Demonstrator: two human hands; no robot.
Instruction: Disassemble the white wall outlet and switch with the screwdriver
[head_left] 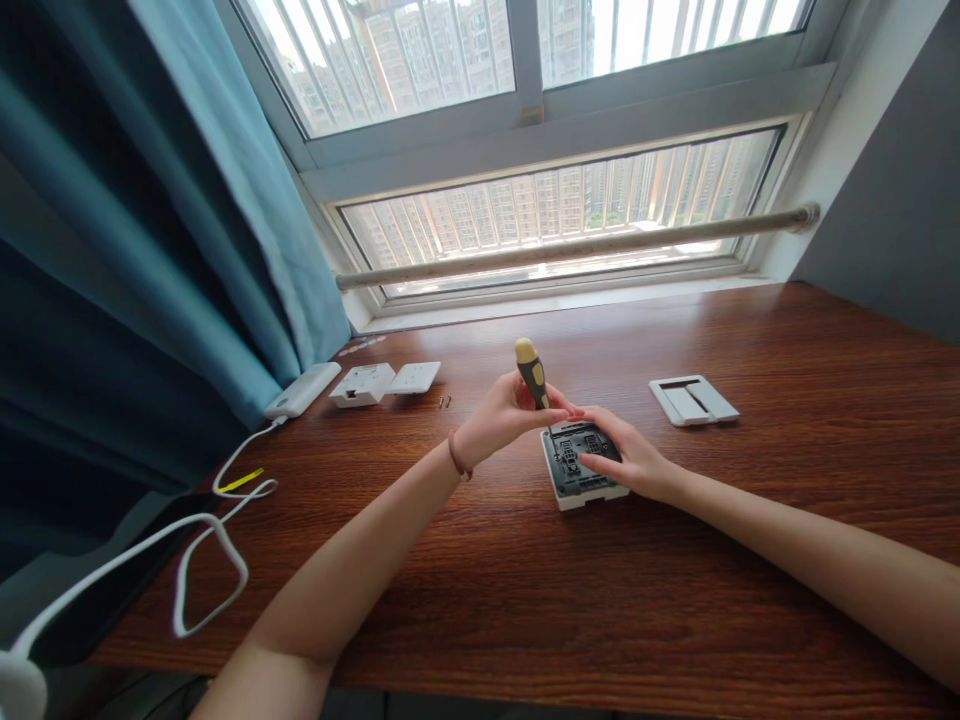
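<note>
My left hand [501,408], with a band at its wrist, is closed around a screwdriver [533,380] with a black and cream handle. The screwdriver stands nearly upright, its shaft pointing down at the left part of a wall socket [574,487]. This socket has a black inner face and a white base, and it lies flat on the table. Gripping its right side, my right hand [628,452] has the thumb across the black face and the fingers along the far edge. Where exactly the screwdriver tip sits is too small to tell.
On the wooden table [465,570], a white frame panel [694,400] lies right. Left are a white box [362,386], a white cover plate [414,377], small screws [444,402], and a white power strip [304,390] with a looping cable [225,530]. A blue curtain [247,220] hangs beside the window.
</note>
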